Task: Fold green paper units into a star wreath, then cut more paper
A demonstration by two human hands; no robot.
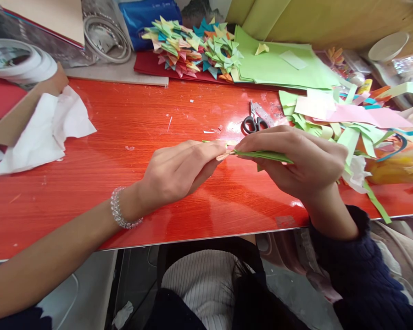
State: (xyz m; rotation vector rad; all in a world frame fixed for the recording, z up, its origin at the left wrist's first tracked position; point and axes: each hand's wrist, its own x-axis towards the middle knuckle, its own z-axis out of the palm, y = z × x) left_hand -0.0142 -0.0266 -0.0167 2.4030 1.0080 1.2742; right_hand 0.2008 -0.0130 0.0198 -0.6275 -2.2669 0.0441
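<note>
Left-hand grip: the left hand (174, 172) pinched a pink paper tip (223, 156) narrowly.
Right-hand grip: the right hand (296, 160) held green folded paper (266, 156) between thumb and fingers, flat and crisp-edged; whether green and pink were joined, I could not tell.
Folding: the held paper was creased and seemed partway worked.
Scissors (254, 115): black-handled, at 12 o'clock from the held paper, on the glossy red wood-grain table (99, 183).
Spiky paper clusters (179, 43): many points assembled, 11 o'clock.
Green sheets (278, 68): smooth, stacked, apparently uncut, 1 o'clock.
Paper strips (375, 117): curled or flat, apparently unfolded, toward 3 o'clock.
</note>
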